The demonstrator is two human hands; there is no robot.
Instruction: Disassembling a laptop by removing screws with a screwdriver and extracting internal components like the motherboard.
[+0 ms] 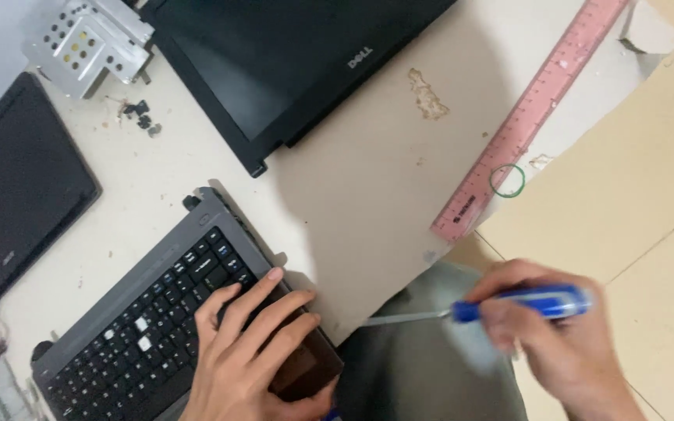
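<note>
Presently: left hand point(247, 351) flat, fingers spread, on grey laptop base point(165, 312), covering its palm rest beside the keyboard; right hand point(555, 335) closed round blue-handled screwdriver point(509, 306), shaft pointing toward the left hand, tip seemingly just short of the laptop corner; pink ruler point(528, 117) and green rubber band point(507, 180) beyond the right hand.

Open tabletop point(368, 187) runs through the middle of the frame, a bare lane between the black laptop lid point(290, 54) at the top and the grey keyboard base point(157, 304) at lower left. On the right, a pink ruler point(528, 117) slants across that lane's edge, a green rubber band point(507, 180) just beside it. Upper left is crowded: a metal bracket point(87, 43), loose screws point(138, 115), and another dark laptop point(17, 195) against the left edge. Lower right, floor tiles point(649, 203) lie open.
</note>
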